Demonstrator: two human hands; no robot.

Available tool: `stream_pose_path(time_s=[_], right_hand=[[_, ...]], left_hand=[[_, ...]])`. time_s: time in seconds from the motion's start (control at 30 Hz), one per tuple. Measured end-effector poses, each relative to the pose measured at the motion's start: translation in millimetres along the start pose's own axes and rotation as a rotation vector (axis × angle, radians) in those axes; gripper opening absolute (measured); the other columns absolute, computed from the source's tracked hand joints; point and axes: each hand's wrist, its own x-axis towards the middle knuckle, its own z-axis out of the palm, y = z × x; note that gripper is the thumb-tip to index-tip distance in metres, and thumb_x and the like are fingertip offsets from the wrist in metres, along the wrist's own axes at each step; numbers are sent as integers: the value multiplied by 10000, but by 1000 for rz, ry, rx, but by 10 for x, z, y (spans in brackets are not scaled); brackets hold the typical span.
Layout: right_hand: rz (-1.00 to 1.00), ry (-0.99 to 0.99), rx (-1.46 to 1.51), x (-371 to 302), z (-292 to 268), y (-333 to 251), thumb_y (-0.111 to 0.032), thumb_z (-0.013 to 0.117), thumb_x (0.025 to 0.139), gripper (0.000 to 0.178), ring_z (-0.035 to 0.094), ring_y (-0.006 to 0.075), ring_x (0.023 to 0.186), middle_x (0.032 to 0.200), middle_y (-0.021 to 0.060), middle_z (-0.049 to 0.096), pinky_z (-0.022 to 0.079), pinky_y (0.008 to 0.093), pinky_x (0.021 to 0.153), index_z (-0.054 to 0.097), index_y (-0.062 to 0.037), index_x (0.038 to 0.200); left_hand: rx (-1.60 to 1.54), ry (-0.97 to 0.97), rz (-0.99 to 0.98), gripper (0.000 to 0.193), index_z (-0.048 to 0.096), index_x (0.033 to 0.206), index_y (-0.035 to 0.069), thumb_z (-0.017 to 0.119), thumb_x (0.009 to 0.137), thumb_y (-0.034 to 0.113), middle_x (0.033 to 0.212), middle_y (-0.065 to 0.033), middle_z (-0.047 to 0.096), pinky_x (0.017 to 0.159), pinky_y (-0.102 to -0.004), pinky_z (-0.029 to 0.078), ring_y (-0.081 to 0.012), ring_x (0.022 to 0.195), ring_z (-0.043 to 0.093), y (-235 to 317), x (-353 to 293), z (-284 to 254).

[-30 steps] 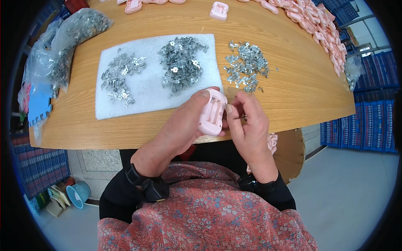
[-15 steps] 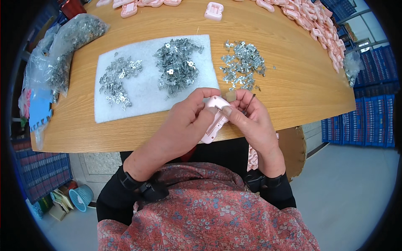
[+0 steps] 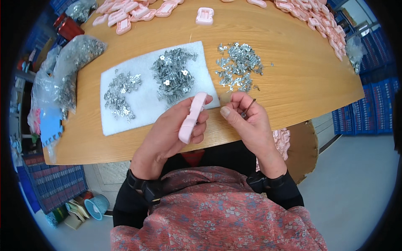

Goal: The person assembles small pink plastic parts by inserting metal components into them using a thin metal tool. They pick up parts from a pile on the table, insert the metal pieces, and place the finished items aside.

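My left hand is closed round a pale pink plastic housing, which it holds turned on its edge above the table's near side. Apart from the housing, to its right, my right hand is curled, with a thin dark metal tool tucked in its fingers; the tool's full shape is hidden. A tan cover wraps one fingertip of that hand. Beyond the hands, a dense heap of small metal contact pieces and a looser heap lie on a white foam sheet.
Another pile of metal pieces lies on the wooden table, right of the sheet. Pink housings are heaped at the far right, with more at far left. Plastic bags of metal parts stand at the left edge.
My right hand has come off the housing. My left hand has shifted left and turned the housing from face up onto its edge. The view has shifted slightly.
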Motion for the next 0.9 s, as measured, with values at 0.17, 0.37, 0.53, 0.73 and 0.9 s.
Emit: stream_pose_path(time_s=[0.17, 0.37, 0.53, 0.73, 0.9], right_hand=[[-94, -36, -33, 40, 97, 5, -65, 687, 922, 236, 454, 15, 723, 816, -60, 515, 396, 183, 638, 606, -4, 1136], [-97, -90, -92, 82, 92, -53, -108, 720, 901, 248, 434, 25, 690, 792, -62, 497, 388, 186, 607, 636, 13, 1100], [-84, -104, -105, 92, 99, -42, -148, 733, 896, 260, 430, 32, 686, 788, -60, 498, 391, 191, 605, 645, 22, 1072], [-1, -141, -76, 111, 93, -51, -149, 735, 896, 255, 428, 24, 691, 775, -65, 505, 388, 188, 604, 646, 10, 1075], [-128, -27, -73, 64, 138, -65, -120, 713, 904, 182, 460, 29, 687, 775, -39, 543, 402, 200, 598, 633, -15, 1029]], left_hand=[[-160, -62, -73, 388, 476, 1328, 13, 436, 1029, 256, 866, -29, 474, 491, -196, 333, -84, 625, 426, -45, -10, -52], [-240, -84, -118, 384, 491, 1314, 2, 448, 1025, 251, 862, -45, 483, 466, -200, 325, -93, 619, 425, -66, -30, -64], [-232, -70, -110, 395, 508, 1309, 8, 462, 1020, 273, 860, -37, 494, 470, -194, 326, -95, 614, 424, -94, -37, -89], [-192, -65, -121, 400, 516, 1297, 23, 469, 1017, 305, 866, -29, 497, 473, -189, 323, -78, 614, 419, -66, -50, -73], [-205, -88, -99, 378, 514, 1280, 32, 462, 1018, 300, 865, -24, 496, 468, -188, 316, -72, 602, 418, -56, -47, -60]])
